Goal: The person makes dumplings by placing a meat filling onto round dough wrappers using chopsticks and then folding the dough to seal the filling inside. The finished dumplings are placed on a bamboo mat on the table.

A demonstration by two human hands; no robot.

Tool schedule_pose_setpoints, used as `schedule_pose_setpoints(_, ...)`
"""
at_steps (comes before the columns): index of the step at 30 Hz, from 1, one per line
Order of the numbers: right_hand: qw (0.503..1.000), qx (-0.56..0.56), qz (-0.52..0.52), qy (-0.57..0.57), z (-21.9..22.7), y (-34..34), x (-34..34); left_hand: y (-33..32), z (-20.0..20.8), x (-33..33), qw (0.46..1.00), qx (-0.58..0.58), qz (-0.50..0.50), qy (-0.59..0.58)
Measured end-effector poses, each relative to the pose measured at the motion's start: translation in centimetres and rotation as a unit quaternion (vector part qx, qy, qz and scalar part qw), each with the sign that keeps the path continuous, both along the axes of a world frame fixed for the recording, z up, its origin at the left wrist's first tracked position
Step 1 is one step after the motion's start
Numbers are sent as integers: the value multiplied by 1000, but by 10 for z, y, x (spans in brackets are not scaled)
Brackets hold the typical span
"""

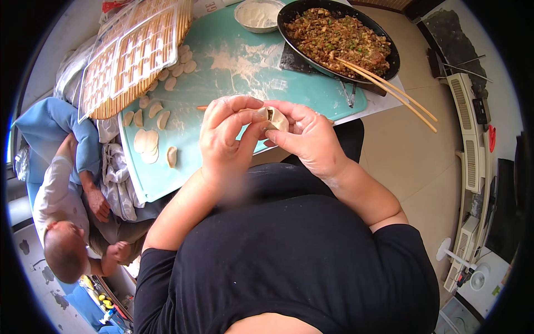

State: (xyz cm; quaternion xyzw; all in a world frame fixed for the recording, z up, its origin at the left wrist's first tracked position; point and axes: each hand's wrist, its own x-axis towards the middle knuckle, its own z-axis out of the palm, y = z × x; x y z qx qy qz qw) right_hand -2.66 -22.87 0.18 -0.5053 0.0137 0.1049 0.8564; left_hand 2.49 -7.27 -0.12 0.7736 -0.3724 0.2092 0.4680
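Above the near edge of the green mat (211, 67), a half-closed dumpling (277, 120) is pinched between both my hands, some dark filling showing at its opening. My left hand (231, 125) grips its left side with thumb and forefinger. On the other side, my right hand (311, 133) has fingers behind the dough and its thumb in front. Several folded dumplings (163, 119) lie on the mat's left part, beside a few overlapping round wrappers (146, 142). More pale dough pieces (178, 69) are scattered farther back. A wooden stick's end (202, 107) shows behind my left hand.
A black pan (396, 61) of chopped filling stands at the back right, wooden chopsticks (389, 92) jutting over its near rim. Behind the mat is a bowl of flour (258, 14). Bamboo trays with clear plastic grids (133, 61) overlap its left edge. Two people (64, 195) sit at left.
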Motion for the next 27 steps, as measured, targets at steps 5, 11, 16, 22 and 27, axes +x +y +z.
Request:
schedule_pose_setpoints(5, 1000, -24, 6, 12, 1, -4, 0, -4, 6, -1, 990, -53, 7, 134)
schedule_pose_setpoints(11, 999, -32, 39, 1, 1, -11, 2, 6, 0, 8, 986, 19, -79, 145)
schedule_pose_setpoints(16, 999, -24, 44, 12, -1, -11, 3, 4, -2, 9, 997, 28, -60, 45)
schedule_pose_setpoints(22, 999, -17, 44, 16, -1, -11, 3, 0, 1, 5, 999, 43, -19, -5)
schedule_pose_setpoints(27, 999, -3, 49, 13, 2, -7, 3, 0, -2, 4, 997, 50, -26, -44)
